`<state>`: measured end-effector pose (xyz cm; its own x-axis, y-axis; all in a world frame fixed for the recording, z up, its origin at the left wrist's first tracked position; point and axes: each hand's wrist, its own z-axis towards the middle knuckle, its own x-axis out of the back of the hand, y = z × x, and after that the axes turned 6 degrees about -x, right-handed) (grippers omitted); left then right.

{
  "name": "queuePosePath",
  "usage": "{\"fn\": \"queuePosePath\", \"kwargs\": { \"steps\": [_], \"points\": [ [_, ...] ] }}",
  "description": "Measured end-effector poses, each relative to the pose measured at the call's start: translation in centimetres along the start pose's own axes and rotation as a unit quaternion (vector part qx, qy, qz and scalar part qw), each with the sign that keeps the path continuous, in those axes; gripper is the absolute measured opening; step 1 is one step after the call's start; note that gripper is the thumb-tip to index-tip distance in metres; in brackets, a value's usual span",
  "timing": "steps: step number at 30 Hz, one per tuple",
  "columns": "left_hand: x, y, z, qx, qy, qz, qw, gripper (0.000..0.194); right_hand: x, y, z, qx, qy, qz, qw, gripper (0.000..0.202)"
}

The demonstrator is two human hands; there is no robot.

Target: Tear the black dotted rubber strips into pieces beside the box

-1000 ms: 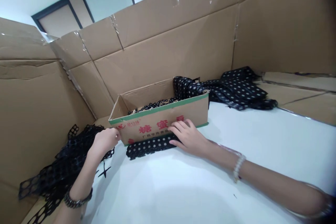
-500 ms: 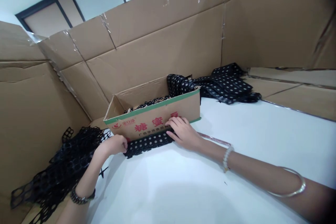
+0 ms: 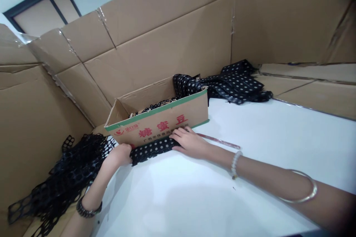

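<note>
A black strip of fabric with white dots (image 3: 151, 149) lies on the white table (image 3: 250, 137) against the front of a small cardboard box (image 3: 164, 120) with red print and a green stripe. My left hand (image 3: 119, 154) grips the strip's left end. My right hand (image 3: 189, 142) rests flat on its right end, fingers against the box front. Black ring-patterned lace shows inside the box.
A heap of black ring-mesh lace (image 3: 63, 177) lies at the left table edge. More dotted black fabric (image 3: 236, 83) is piled behind the box. A thin pink rod (image 3: 219, 141) lies by my right wrist. Tall cardboard walls (image 3: 172, 37) surround the table.
My left hand dropped from the box's left corner to the strip's left end and closed on it. My right hand slid lower on the box front onto the strip.
</note>
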<state>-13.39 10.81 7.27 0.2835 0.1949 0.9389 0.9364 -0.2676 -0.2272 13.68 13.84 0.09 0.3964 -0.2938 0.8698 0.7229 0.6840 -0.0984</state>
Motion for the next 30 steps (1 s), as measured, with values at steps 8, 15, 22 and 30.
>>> {"fn": "queuePosePath", "kwargs": {
  "steps": [8,15,22,30],
  "points": [
    [0.9,-1.2,-0.2,-0.028,-0.028,-0.06,0.997,0.013,-0.5,0.6,0.0,-0.012,-0.019,0.056,0.998,0.036],
    [2.1,-1.6,-0.6,-0.023,0.0,-0.191,0.981,0.028,-0.1,0.3,0.1,-0.022,-0.026,0.078,0.996,0.038],
    [-4.2,0.3,0.0,0.102,0.237,-0.435,0.863,0.036,1.2,-1.3,-0.2,-0.022,-0.033,0.082,0.996,0.027],
    [-6.4,4.5,-0.9,0.169,0.339,-0.471,0.796,0.04,3.5,-0.8,0.9,0.028,-0.013,0.074,0.997,0.024]
  ]
}}
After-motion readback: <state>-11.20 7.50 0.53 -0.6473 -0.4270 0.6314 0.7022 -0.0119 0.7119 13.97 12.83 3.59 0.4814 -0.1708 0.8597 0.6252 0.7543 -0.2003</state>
